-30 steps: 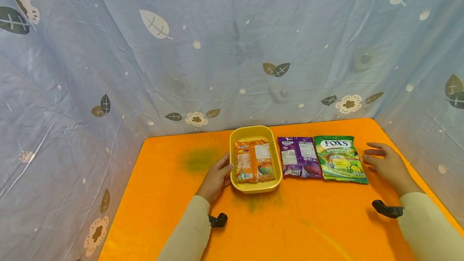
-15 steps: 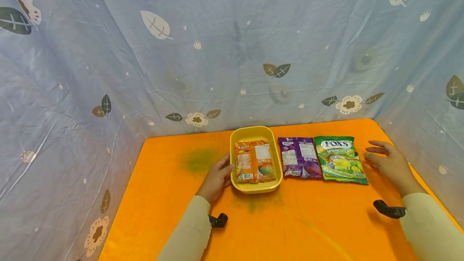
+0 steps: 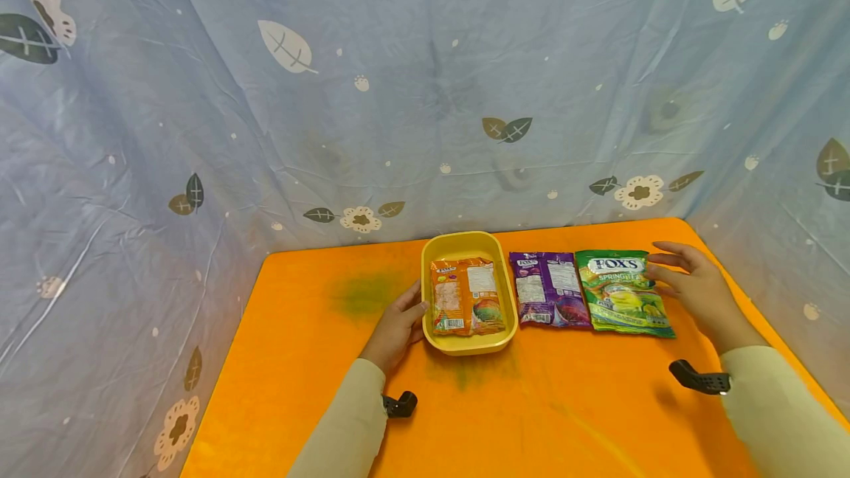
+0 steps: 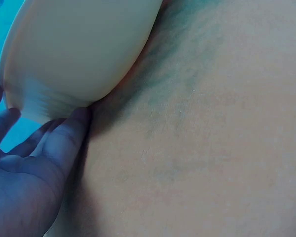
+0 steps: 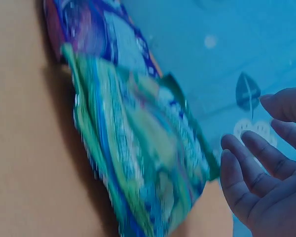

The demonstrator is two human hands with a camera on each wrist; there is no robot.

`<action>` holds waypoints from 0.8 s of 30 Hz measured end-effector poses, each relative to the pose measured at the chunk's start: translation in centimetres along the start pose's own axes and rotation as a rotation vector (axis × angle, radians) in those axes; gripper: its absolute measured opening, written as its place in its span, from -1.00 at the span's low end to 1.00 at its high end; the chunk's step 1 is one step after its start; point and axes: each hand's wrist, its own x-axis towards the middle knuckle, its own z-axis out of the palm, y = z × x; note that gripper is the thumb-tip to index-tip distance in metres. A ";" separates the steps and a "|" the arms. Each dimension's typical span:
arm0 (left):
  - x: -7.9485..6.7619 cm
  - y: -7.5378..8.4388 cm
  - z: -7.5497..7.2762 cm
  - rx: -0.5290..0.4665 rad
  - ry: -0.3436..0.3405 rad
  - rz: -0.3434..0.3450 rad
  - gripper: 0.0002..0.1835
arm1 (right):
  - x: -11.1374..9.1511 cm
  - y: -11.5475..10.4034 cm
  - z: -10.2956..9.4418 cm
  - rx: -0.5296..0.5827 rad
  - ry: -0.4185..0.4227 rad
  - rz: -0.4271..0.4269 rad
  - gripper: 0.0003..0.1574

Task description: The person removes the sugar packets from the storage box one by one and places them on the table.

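My left hand (image 3: pixel 392 330) holds the left side of a yellow plastic tub (image 3: pixel 469 349), its thumb at the rim. In the left wrist view, fingertips (image 4: pixel 79 116) touch the tub's outer wall low down. Flat inside the tub lies an orange Fox's candy bag (image 3: pixel 465 297). To the tub's right is a purple Fox's candy bag (image 3: pixel 550 290), and beside that a green Fox's Spring Tea candy bag (image 3: pixel 624 293). My right hand (image 3: pixel 697 290) hovers at the green bag's right edge with fingers spread and gently bent. The right wrist view shows nothing in it.
All this stands on an orange-covered table (image 3: pixel 564 404). Blue patterned cloth (image 3: pixel 425 94) hangs behind the table and along both sides. A black wrist camera (image 3: pixel 700 377) juts from my right sleeve, another wrist camera (image 3: pixel 400 404) from my left.
My right hand drew back slightly to the right, then came left over the green bag's right edge. The left hand, tub and bags stay in place.
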 end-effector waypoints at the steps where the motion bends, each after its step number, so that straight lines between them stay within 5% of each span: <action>1: 0.0 0.0 0.0 0.002 -0.001 0.004 -0.32 | 0.0 -0.4 0.3 -0.003 -0.010 -0.003 -0.29; 5: 0.1 -0.1 0.0 -0.003 0.008 -0.002 -0.32 | 0.0 -1.7 1.4 -0.010 -0.037 -0.037 -0.20; 13: 0.0 0.0 0.1 0.006 0.015 -0.009 -0.32 | -0.3 -4.2 4.0 0.063 -0.118 -0.083 -0.31; 24: -0.1 0.0 0.2 0.033 0.003 0.006 -0.31 | -0.2 -8.4 10.1 0.095 -0.236 -0.055 -0.16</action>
